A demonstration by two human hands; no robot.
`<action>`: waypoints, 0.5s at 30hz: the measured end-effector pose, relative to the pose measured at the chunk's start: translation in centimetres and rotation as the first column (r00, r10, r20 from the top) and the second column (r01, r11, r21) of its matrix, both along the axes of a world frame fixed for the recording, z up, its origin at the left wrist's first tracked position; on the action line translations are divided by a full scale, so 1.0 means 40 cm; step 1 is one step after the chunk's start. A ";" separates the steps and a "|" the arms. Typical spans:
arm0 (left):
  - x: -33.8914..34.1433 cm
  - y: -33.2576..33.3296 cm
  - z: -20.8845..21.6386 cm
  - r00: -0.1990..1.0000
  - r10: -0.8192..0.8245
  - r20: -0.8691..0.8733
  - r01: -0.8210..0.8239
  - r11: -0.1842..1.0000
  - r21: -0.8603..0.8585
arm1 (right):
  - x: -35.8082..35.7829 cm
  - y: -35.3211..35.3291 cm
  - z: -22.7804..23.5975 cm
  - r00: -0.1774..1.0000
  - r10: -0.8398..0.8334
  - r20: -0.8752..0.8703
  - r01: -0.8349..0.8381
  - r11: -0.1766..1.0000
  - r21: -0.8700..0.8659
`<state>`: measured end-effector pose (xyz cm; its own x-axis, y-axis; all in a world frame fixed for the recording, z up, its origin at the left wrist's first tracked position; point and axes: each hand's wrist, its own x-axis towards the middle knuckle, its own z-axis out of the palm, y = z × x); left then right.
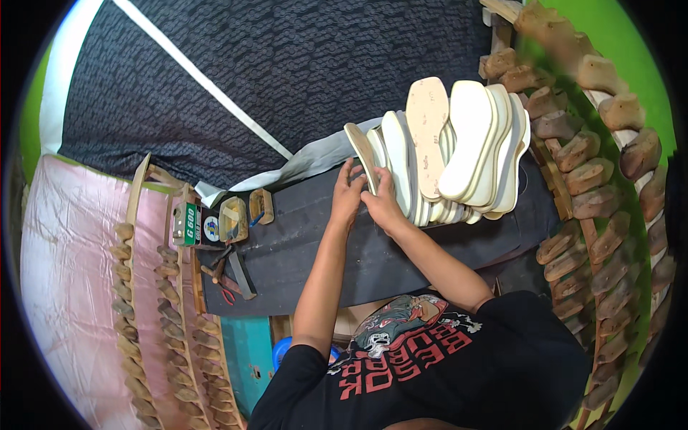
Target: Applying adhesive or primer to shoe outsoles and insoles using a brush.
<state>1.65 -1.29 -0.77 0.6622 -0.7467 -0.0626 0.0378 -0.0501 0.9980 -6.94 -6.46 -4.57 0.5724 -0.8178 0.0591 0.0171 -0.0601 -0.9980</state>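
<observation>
A tan insole point(363, 150) stands tilted on its edge at the left end of a row of insoles. My left hand point(347, 195) grips its lower part from the left side. From the right, my right hand point(384, 203) holds the same insole, its fingers bent round the near edge. Close beside it lean several white insoles point(398, 154), partly overlapping. A light brown insole point(428, 143) with small markings lies on top in the middle of the row. Farther right is a thick stack of white insoles point(469, 140).
All this rests on a dark-covered table point(301, 244). At its left end are pincers point(221, 266), a dark flat tool point(241, 275), a green box point(188, 223) and small open containers point(233, 219). Racks of wooden shoe lasts point(596, 172) stand on both sides.
</observation>
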 end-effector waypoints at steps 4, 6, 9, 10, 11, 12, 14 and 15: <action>0.040 -0.014 -0.077 0.994 -0.002 0.110 0.001 1.000 0.012 | 0.014 0.004 -0.044 0.999 -0.046 0.014 0.047 0.986 -0.161; 0.053 -0.021 -0.088 0.985 0.012 0.170 -0.007 0.999 -0.035 | 0.014 -0.003 -0.022 0.946 0.152 0.286 -0.181 0.980 0.078; 0.050 -0.035 -0.073 0.979 -0.045 0.197 0.048 0.999 -0.012 | -0.015 0.001 -0.011 0.959 0.130 0.252 -0.152 0.986 0.068; 0.048 -0.031 -0.061 0.917 -0.074 0.392 0.052 0.996 0.066 | -0.020 0.000 -0.008 0.924 0.159 0.347 -0.208 0.972 0.109; 0.057 -0.024 -0.055 0.813 -0.103 0.573 0.030 0.990 0.136 | -0.017 0.008 -0.006 0.926 0.159 0.342 -0.202 0.975 0.092; 0.071 -0.022 -0.070 0.815 -0.097 0.572 0.035 0.992 0.118 | -0.013 0.018 -0.004 0.934 0.147 0.325 -0.162 0.987 0.020; 0.086 -0.021 -0.095 0.894 -0.066 0.444 0.088 0.996 -0.031 | 0.001 0.033 0.004 0.945 0.131 0.299 -0.118 0.991 -0.061; 0.084 -0.020 -0.099 0.942 -0.072 0.327 0.115 0.987 -0.114 | 0.009 0.043 0.008 0.955 0.088 0.282 -0.058 0.992 -0.112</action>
